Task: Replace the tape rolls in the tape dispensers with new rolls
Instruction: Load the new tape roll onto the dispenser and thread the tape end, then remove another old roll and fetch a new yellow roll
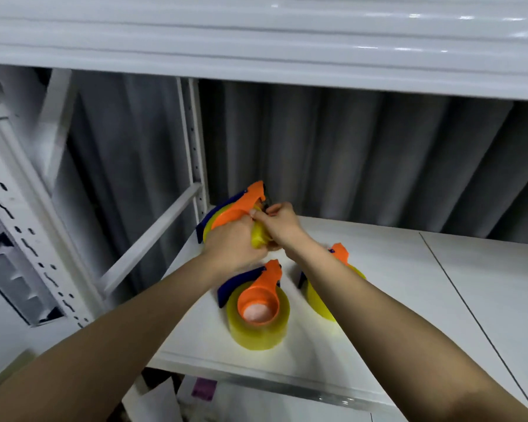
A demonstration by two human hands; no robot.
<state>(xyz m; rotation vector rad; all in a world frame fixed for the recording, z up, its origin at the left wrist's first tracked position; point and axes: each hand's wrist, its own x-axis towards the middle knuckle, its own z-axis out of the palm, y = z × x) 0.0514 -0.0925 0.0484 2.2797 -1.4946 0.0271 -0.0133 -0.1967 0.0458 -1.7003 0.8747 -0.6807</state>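
An orange and blue tape dispenser (241,205) with a yellowish roll is held up above the white shelf (378,284) at its back left corner. My left hand (232,245) grips its roll and body from below. My right hand (279,222) pinches the yellow tape strip (258,236) close to the dispenser's head. A second dispenser (258,303) with a full yellow roll lies flat on the shelf just in front. A third dispenser (339,254) lies to its right, mostly hidden behind my right forearm.
A white upper shelf (256,56) overhangs the work area. A perforated white upright (195,147) and a diagonal brace (153,236) stand at the left. Grey curtain hangs behind. Papers and a purple item (203,389) lie below the shelf edge.
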